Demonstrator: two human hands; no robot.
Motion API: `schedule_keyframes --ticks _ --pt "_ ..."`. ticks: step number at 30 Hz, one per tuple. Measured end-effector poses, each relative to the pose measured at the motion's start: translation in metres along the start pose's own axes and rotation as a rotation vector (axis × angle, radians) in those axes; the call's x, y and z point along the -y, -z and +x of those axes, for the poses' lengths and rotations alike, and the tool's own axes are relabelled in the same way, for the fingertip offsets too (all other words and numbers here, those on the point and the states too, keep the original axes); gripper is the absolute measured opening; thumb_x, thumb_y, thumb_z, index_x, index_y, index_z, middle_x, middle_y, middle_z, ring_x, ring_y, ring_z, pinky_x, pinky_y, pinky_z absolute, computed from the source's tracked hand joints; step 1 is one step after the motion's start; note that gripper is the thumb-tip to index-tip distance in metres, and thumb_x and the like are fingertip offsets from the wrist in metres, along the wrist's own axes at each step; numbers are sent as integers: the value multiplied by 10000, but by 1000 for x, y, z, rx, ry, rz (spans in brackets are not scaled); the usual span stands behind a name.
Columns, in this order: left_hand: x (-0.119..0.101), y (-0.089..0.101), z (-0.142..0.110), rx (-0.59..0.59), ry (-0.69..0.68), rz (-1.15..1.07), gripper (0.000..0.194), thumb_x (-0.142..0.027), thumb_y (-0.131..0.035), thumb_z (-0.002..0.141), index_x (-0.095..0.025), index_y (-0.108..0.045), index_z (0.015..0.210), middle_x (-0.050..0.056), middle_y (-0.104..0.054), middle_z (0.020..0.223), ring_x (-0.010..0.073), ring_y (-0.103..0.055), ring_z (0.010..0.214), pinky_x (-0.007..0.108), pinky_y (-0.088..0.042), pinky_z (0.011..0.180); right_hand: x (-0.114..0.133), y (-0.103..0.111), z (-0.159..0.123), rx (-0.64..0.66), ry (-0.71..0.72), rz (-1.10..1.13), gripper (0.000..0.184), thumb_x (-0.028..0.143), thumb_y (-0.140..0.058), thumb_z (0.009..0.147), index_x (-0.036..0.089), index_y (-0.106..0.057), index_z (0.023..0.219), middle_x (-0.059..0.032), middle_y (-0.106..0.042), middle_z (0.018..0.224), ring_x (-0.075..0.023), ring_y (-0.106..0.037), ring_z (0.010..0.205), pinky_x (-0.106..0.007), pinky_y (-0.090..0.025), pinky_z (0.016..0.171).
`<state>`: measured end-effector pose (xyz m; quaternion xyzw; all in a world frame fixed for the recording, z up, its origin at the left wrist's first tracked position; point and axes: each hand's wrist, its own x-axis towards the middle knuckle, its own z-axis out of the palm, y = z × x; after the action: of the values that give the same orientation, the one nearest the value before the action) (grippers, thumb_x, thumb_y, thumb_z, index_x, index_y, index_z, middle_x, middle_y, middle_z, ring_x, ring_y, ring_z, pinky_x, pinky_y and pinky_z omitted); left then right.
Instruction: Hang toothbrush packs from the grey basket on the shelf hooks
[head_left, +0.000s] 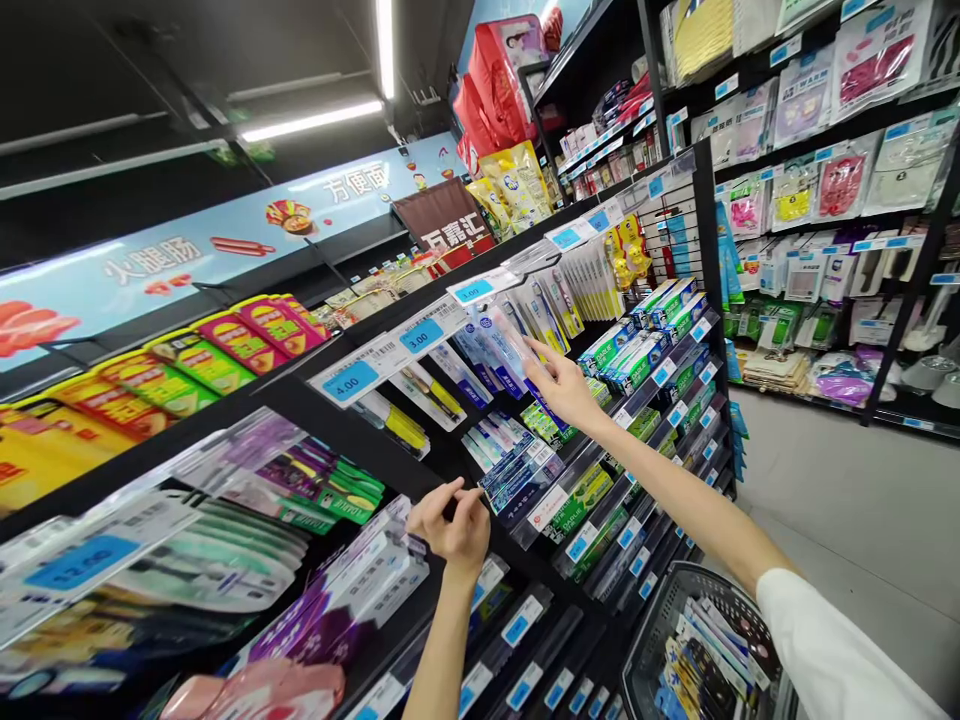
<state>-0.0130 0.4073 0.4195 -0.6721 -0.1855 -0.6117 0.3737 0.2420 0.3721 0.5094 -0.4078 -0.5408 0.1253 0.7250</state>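
My right hand (564,388) reaches up to the hanging row and pinches a packaged toothbrush (507,342) in a clear and blue pack. More blue toothbrush packs (477,350) hang just left of it, under the price tags. My left hand (454,528) is raised lower down, its fingers loosely bent and apart, with nothing seen in them. Beside it on the left stand white and purple boxes (375,575). Dark blue striped boxes (517,475) sit on the shelf between the two hands.
A grey shopping basket (651,610) with several packs inside is at lower right, below my right arm. Green toothpaste boxes (634,355) fill the shelf to the right. Price tag holders (420,338) jut out from the rack. Another shelf with bagged goods (840,185) stands across the aisle.
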Motion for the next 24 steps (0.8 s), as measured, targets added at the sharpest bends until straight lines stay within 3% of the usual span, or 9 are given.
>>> schedule_keyframes --ticks 9,18,24 --pt "-3 -1 8 -43 -39 -40 281 42 -654 754 -230 -690 695 52 -697 875 205 -613 896 381 -455 836 -39 -27 20 26 -79 -76 522 514 -557 974 283 -556 1442 -29 -746 1066 -225 -671 1012 -360 -505 920" --pt "-2 0 5 -7 -10 -74 289 22 -630 788 -233 -687 666 57 -700 862 206 -600 876 391 -432 834 -72 -63 45 58 -101 -152 510 462 -516 1006 313 -496 1493 -12 -632 1423 -256 -577 1308 -367 -432 1101" --pt "-3 1 6 11 -8 -89 294 6 -610 804 -231 -682 645 61 -704 858 203 -605 856 402 -430 844 -89 -60 44 125 -137 -261 570 425 -516 1006 288 -403 1548 -39 -647 1396 -269 -588 1280 -396 -441 1100"
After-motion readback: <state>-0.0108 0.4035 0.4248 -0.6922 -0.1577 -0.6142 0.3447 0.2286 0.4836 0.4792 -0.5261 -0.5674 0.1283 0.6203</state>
